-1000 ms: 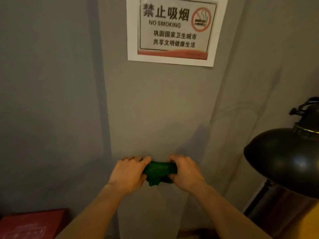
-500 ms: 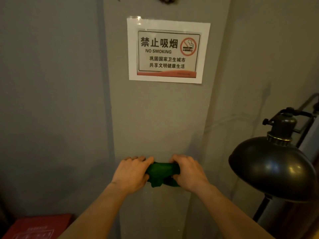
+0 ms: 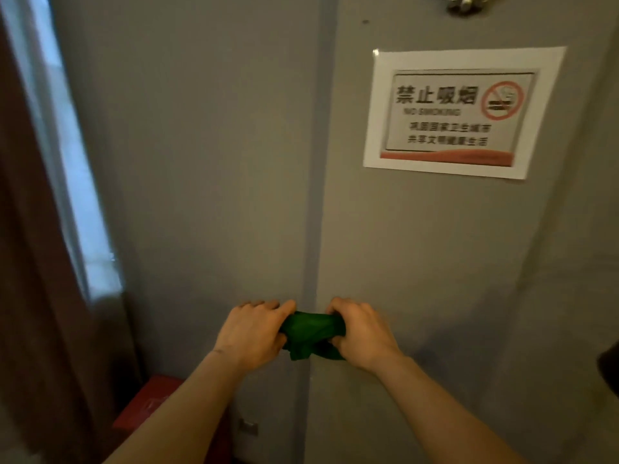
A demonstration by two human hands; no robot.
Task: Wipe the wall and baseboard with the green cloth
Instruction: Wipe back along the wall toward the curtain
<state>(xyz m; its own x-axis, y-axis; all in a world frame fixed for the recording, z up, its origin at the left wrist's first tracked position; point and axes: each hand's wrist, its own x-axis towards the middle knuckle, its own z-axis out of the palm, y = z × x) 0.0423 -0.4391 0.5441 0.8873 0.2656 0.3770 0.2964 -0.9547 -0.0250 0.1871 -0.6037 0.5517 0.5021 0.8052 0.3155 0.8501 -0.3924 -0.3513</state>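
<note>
A bunched green cloth [image 3: 310, 334] is held between both hands in front of a grey wall [image 3: 207, 162]. My left hand [image 3: 253, 333] grips its left end and my right hand [image 3: 360, 333] grips its right end, both with fingers curled and knuckles toward the wall. The cloth sits just over a vertical edge [image 3: 315, 195] where a projecting grey panel meets the recessed wall. No baseboard is visible.
A white no-smoking sign [image 3: 462, 112] is stuck on the panel at upper right. A dark red curtain [image 3: 37, 296] and a bright window strip [image 3: 67, 162] stand at left. A red box [image 3: 147, 406] lies low left; a wall socket [image 3: 248, 427] is below; a dark lamp edge [image 3: 611, 370] shows right.
The view has swung left: the sign has shifted to the right, the lamp has nearly left the frame, and the curtain and window have appeared. Both hands still hold the cloth the same way.
</note>
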